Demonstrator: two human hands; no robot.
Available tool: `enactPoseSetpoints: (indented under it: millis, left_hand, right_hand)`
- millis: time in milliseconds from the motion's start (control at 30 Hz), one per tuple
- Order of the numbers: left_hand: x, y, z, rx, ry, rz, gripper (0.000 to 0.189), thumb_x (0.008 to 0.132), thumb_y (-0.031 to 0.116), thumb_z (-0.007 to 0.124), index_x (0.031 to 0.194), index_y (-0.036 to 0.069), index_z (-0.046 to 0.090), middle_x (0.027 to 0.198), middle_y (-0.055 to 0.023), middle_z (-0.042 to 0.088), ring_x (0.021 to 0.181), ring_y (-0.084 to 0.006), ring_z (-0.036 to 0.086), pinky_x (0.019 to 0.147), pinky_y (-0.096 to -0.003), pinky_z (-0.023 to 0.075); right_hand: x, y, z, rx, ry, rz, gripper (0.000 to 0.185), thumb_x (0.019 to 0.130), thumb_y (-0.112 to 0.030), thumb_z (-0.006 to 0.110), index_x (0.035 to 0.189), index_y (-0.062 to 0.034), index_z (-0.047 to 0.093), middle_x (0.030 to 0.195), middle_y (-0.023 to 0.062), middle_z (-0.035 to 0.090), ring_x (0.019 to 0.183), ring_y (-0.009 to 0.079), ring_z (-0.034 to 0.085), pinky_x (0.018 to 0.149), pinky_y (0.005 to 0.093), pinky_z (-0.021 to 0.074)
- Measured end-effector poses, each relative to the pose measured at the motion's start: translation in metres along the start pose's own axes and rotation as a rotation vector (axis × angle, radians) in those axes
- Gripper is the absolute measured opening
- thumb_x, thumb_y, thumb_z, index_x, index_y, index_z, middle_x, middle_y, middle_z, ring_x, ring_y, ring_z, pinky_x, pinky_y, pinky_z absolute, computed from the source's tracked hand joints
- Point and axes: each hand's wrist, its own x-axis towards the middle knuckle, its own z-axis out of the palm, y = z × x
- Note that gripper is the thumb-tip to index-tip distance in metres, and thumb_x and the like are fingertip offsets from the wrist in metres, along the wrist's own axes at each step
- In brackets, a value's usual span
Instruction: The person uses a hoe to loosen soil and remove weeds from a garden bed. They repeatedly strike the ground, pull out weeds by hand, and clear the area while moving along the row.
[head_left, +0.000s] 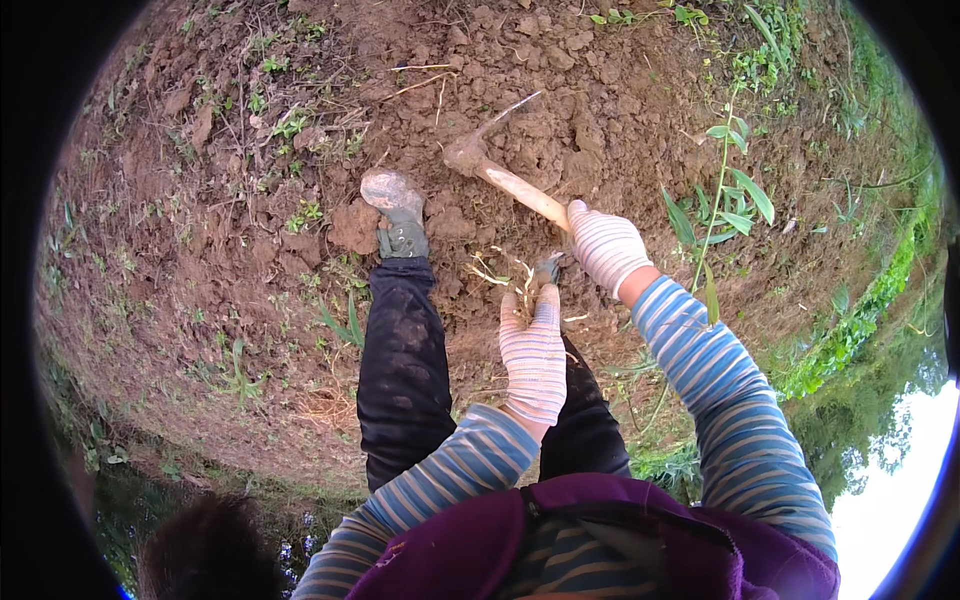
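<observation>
My right hand (609, 246), in a striped knit glove, grips the wooden handle of a short hoe (526, 190). Soil cakes the hoe's head, and its thin metal blade is seen nearly edge-on, just over the broken brown earth. Below it, in front of my right leg, my left hand (534, 360) wears a matching glove. Its thumb and fingers pinch a small bunch of pale, branching roots (525, 283). The root tips point away from me, and part of the bunch is hidden by the fingertips.
My muddy left boot (397, 206) stands on the soil; my right shoe (550, 268) is mostly hidden behind my left hand. A tall leafy stem (721, 195) rises to the right. Loose clods (551, 45), dry stalks (420, 67) and small weeds (291, 124) lie farther out.
</observation>
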Motion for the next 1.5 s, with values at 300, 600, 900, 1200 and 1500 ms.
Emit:
enactPoseSetpoints:
  millis: [300, 600, 900, 1200, 1500]
  left_hand:
    - [-0.003, 0.005, 0.003, -0.022, -0.013, -0.03, 0.027, 0.094, 0.002, 0.059, 0.12, -0.002, 0.054, 0.109, -0.0048, 0.064, 0.095, -0.0108, 0.06, 0.083, -0.0216, 0.0488]
    - [-0.007, 0.012, 0.006, -0.064, -0.038, -0.056, 0.021, 0.094, 0.003, 0.06, 0.115, -0.001, 0.056, 0.107, -0.0047, 0.064, 0.097, -0.01, 0.059, 0.086, -0.0224, 0.0482]
    - [-0.006, 0.0, 0.006, 0.001, -0.071, -0.011, 0.019, 0.094, 0.006, 0.062, 0.112, 0.002, 0.059, 0.104, -0.0021, 0.064, 0.088, -0.0083, 0.058, 0.081, -0.0212, 0.0473]
    - [-0.026, 0.005, 0.019, 0.399, -0.765, -0.213, 0.021, 0.091, 0.012, 0.064, 0.11, 0.002, 0.066, 0.099, -0.0002, 0.067, 0.091, -0.0098, 0.061, 0.084, -0.0246, 0.0475]
    - [-0.03, 0.021, 0.024, 0.446, -0.92, -0.466, 0.022, 0.093, 0.018, 0.063, 0.112, 0.008, 0.067, 0.077, 0.0061, 0.056, 0.065, -0.0029, 0.047, 0.059, -0.0196, 0.0388]
  right_hand:
    - [0.045, -0.023, -0.058, 0.344, 0.621, 0.184, 0.028, 0.088, -0.021, 0.063, 0.1, -0.0023, 0.046, 0.076, 0.0233, 0.063, 0.07, 0.0417, 0.063, 0.061, 0.0467, 0.0511]
    - [0.003, -0.014, -0.019, 0.101, -0.035, -0.054, 0.027, 0.088, -0.019, 0.058, 0.106, 0.001, 0.051, 0.083, 0.0231, 0.065, 0.081, 0.04, 0.066, 0.069, 0.0473, 0.0519]
    - [0.021, 0.01, -0.057, 1.416, 0.666, 0.062, 0.023, 0.097, -0.025, 0.059, 0.106, -0.0047, 0.057, 0.076, -0.0021, 0.054, 0.06, 0.0083, 0.046, 0.054, 0.0267, 0.0416]
    - [-0.086, -0.022, 0.034, 2.238, 0.152, 0.754, 0.02, 0.094, -0.027, 0.064, 0.102, -0.0093, 0.059, 0.071, -0.0033, 0.051, 0.06, 0.0088, 0.047, 0.054, 0.0248, 0.0405]
    - [-0.03, 0.017, -0.063, 1.801, 0.614, 0.166, 0.045, 0.095, -0.054, 0.053, 0.095, -0.009, 0.051, 0.064, -0.0026, 0.042, 0.052, 0.0081, 0.036, 0.046, 0.0255, 0.0333]
